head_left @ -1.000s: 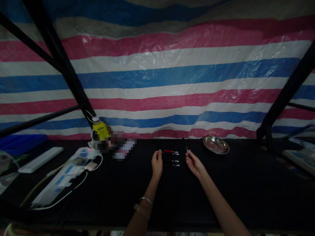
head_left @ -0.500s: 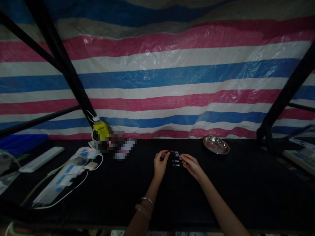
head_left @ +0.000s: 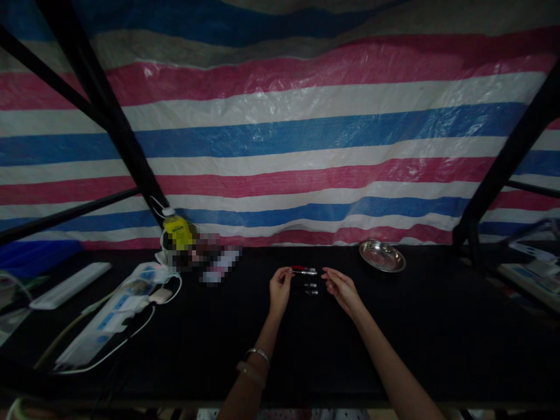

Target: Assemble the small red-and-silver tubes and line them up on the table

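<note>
Several slim pen-like items lie side by side on the black table (head_left: 332, 350), between my hands. One has a red barrel (head_left: 298, 268); below it is a silver-tipped one (head_left: 306, 272), and nearer to me are dark ones with shiny ends (head_left: 311, 285). My left hand (head_left: 280, 287) pinches the left end of the silver-tipped item. Off the right ends, my right hand (head_left: 342, 288) has its thumb and forefinger close together, other fingers curled; whether something small is between them cannot be made out.
A round metal dish (head_left: 382, 256) sits at the back right. On the left are a power strip (head_left: 111, 315) with cables, a yellow bottle (head_left: 177, 230), a white bar (head_left: 72, 286) and a blue tray (head_left: 37, 256). Black frame posts (head_left: 126, 146) stand before a striped sheet (head_left: 306, 134).
My right hand has come away from the items' right ends, leaving a small gap. My left hand has shifted slightly left, and the items now lie more evenly in line.
</note>
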`<state>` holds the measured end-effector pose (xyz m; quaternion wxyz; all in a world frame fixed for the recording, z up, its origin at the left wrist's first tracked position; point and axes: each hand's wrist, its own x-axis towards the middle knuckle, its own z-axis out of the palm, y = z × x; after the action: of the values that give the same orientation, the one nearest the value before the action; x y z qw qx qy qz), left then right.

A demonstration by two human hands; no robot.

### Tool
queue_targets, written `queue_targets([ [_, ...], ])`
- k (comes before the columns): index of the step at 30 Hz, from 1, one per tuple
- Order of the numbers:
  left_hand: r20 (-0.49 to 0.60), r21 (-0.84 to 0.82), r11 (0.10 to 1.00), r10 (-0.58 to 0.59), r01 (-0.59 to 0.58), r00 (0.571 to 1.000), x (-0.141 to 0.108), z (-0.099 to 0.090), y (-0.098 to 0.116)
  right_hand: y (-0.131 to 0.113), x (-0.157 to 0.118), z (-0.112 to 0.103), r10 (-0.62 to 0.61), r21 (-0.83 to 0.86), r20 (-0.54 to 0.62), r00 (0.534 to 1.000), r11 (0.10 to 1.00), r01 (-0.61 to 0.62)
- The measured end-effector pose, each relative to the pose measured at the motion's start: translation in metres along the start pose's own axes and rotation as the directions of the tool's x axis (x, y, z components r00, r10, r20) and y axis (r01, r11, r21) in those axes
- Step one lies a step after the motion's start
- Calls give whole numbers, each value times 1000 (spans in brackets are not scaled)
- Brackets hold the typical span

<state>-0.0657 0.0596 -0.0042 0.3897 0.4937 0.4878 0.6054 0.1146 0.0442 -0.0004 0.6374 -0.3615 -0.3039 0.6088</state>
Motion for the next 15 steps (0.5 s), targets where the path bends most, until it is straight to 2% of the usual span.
queue_targets([
  [5, 17, 144, 988, 46, -48, 999, 1, 0, -11, -2, 3, -3, -142, -36, -155, 978, 990, 138],
  [8, -7, 228, 971, 79, -75, 997, 2, 0, -15, -4, 3, -7, -214, -178, -262, 941, 969, 171],
  [10, -2, 282, 954, 110, -105, 994, 3, 0, -16, -4, 3, -12, -304, -322, -301, 904, 925, 203],
  [12, 3, 323, 937, 137, -131, 991, 2, 0, -16, -3, 3, -16, -412, -459, -268, 871, 849, 260],
  [15, -7, 346, 926, 162, -150, 987, 2, 0, -16, -1, 1, -19, -494, -652, -116, 861, 692, 309],
])
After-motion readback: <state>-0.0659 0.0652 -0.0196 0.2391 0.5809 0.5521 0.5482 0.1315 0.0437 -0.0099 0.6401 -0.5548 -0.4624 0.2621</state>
